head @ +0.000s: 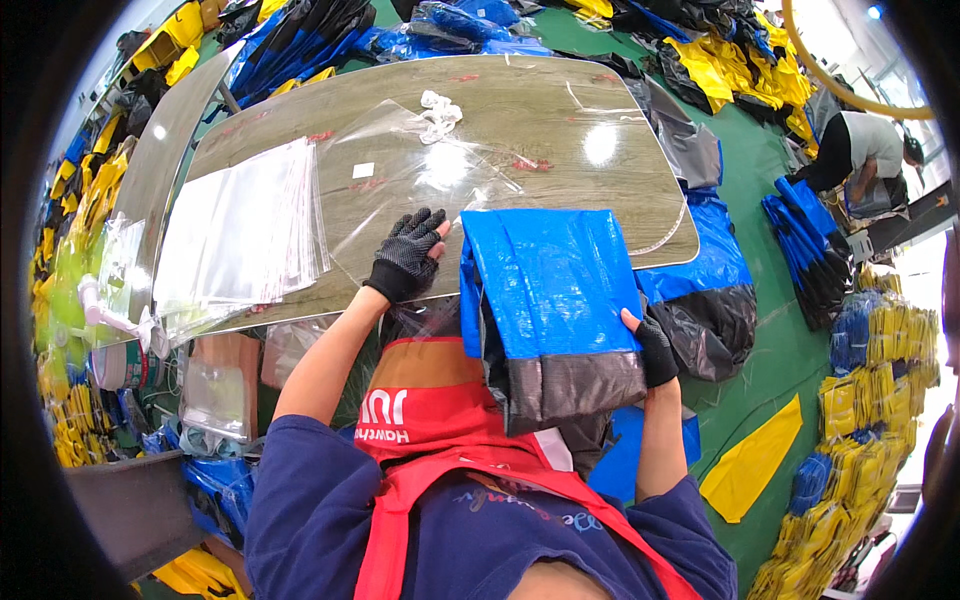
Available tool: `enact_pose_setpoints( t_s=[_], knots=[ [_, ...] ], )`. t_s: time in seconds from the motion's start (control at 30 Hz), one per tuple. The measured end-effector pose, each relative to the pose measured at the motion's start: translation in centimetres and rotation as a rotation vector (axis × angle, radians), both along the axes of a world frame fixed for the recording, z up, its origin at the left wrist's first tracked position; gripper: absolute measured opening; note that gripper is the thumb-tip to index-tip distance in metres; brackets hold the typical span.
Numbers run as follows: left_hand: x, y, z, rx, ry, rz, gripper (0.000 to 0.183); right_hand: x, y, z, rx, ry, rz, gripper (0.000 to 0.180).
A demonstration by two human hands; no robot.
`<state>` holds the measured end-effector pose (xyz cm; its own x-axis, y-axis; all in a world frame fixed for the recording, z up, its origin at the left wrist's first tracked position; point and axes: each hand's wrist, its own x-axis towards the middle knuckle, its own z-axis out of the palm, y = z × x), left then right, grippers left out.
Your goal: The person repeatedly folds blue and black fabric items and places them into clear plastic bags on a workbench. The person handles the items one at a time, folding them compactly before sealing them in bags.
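Observation:
My right hand (651,346), in a black fingerless-style glove, grips the right edge of a folded blue and black woven-plastic piece (555,285). The thumb lies on its face and the fingers are hidden. This folded piece overlaps the table's near edge in front of my apron. My left hand (409,251), gloved the same way, lies back up over a clear plastic bag (360,225) on the wood-grain table (525,97). Its fingers hold nothing that I can see. To its left, a stack of clear plastic bags (240,232) is fanned out.
A crumpled white scrap (439,117) and a small white square (363,170) lie on the tabletop. Blue and black pieces (697,285) hang at the table's right. Bundled yellow and blue stacks (862,405) line the right side. A person (870,150) bends over at upper right.

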<state>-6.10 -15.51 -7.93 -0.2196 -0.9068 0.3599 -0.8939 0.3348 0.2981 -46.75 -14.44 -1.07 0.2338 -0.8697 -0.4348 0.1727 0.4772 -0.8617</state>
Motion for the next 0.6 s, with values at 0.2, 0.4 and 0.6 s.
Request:
enact_pose_setpoints(
  t_s=[0.2, 0.4, 0.6],
  knots=[
    [2.3, -0.8, 2.5, 0.206, 0.582, -0.039, 0.036, 1.2, 1.0, 1.2, -0.024, -0.007, 0.010, 0.046],
    [4.0, 1.8, 9.8, 0.599, 0.501, -0.180, 0.043, 9.0, 8.2, 0.1, -0.089, 0.088, 0.206, 0.046],
    [3.5, 7.5, 10.3, 0.310, 0.108, -0.213, 0.035, 11.9, 2.6, 1.0, -0.261, 0.608, 1.304, 0.056]
  ],
)
